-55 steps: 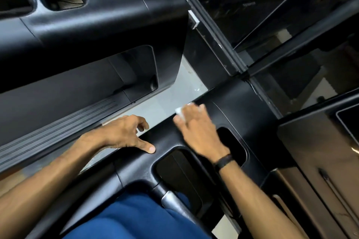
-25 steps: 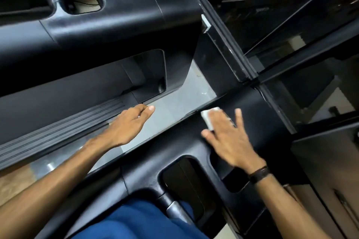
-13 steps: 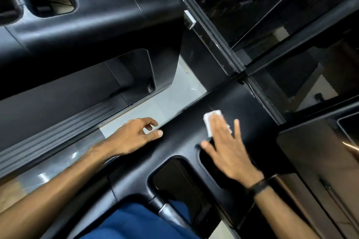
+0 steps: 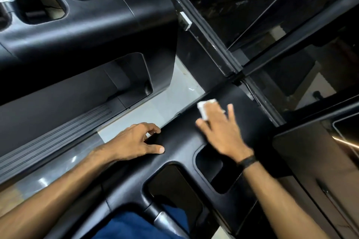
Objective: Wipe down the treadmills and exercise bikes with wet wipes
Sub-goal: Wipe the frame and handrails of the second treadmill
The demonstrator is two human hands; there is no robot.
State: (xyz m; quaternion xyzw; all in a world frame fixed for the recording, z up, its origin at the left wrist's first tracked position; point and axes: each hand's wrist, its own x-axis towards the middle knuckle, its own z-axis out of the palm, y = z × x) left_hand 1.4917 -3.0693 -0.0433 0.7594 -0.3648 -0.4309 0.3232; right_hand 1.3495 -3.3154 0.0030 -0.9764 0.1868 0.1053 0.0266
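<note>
I look down on the black plastic console (image 4: 180, 141) of a treadmill, with two open pockets near its lower middle. My right hand (image 4: 221, 132) lies flat with straight fingers on the console's upper part and presses a small white wet wipe (image 4: 204, 107) against the surface; the wipe sticks out beyond my fingertips. My left hand (image 4: 136, 142) rests on the console's left edge, thumb stretched along the top and fingers curled over the edge. A black band sits on my right wrist.
A second black treadmill console (image 4: 87, 25) with pockets fills the upper left, its ribbed side rail (image 4: 58, 134) running below it. Pale glossy floor (image 4: 155, 106) shows between the machines. Dark glass and black frame bars (image 4: 272, 44) are at the right. Blue trousers (image 4: 132, 225) appear at the bottom.
My right hand with the wipe slid up and right across the console, then a little left. My left hand lifted off the console's edge, reached out, and has come back to rest on it.
</note>
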